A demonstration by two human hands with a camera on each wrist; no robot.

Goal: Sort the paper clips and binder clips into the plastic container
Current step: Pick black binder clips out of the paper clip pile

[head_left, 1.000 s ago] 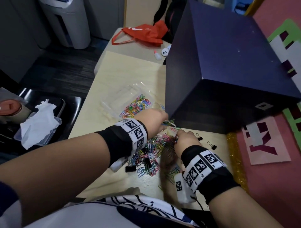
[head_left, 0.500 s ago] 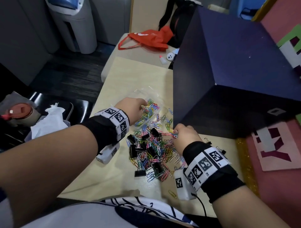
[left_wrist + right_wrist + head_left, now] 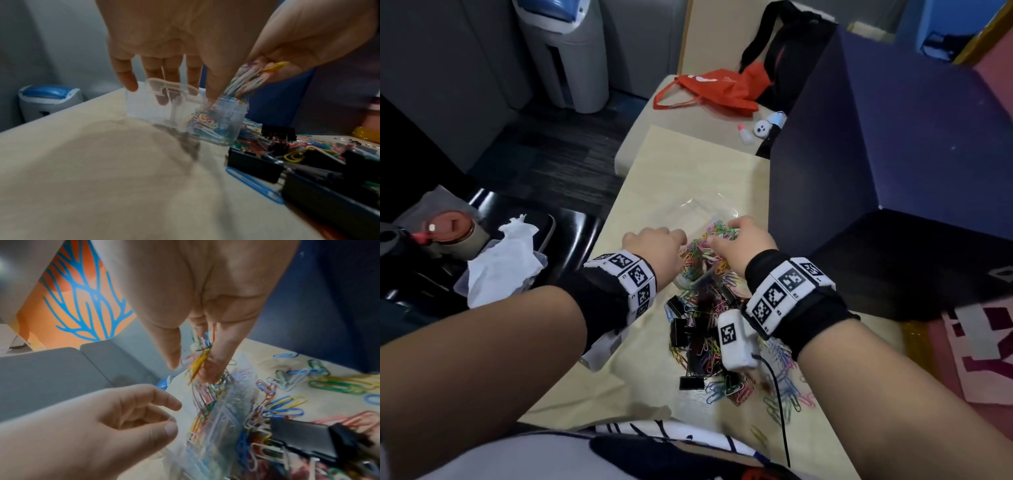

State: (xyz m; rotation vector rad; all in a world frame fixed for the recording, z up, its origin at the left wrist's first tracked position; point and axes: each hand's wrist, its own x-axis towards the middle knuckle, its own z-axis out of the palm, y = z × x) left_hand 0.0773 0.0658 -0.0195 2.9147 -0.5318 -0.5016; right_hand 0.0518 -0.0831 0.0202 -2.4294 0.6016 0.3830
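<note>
A clear plastic container (image 3: 698,205) sits mid-table with coloured paper clips (image 3: 697,255) in it. My right hand (image 3: 722,236) hovers over its right side and pinches a bunch of paper clips (image 3: 200,360) between thumb and fingers; the bunch (image 3: 251,78) hangs into the opening. My left hand (image 3: 664,243) is at the container's left rim, its fingers (image 3: 172,404) loosely curled against the clear wall (image 3: 232,402) and holding nothing. Nearer me lies a mixed pile of paper clips (image 3: 722,387) and black binder clips (image 3: 678,330).
A big dark blue box (image 3: 893,154) stands right of the container, close to my right hand. A red bag (image 3: 722,89) and small white items (image 3: 760,128) lie at the far end. A black chair holding white tissue (image 3: 500,260) sits left of the table.
My right hand has lifted a bunch of paper clips from the right of the pile and carried it left over the container. My left hand moved to the container's left rim and stays there.
</note>
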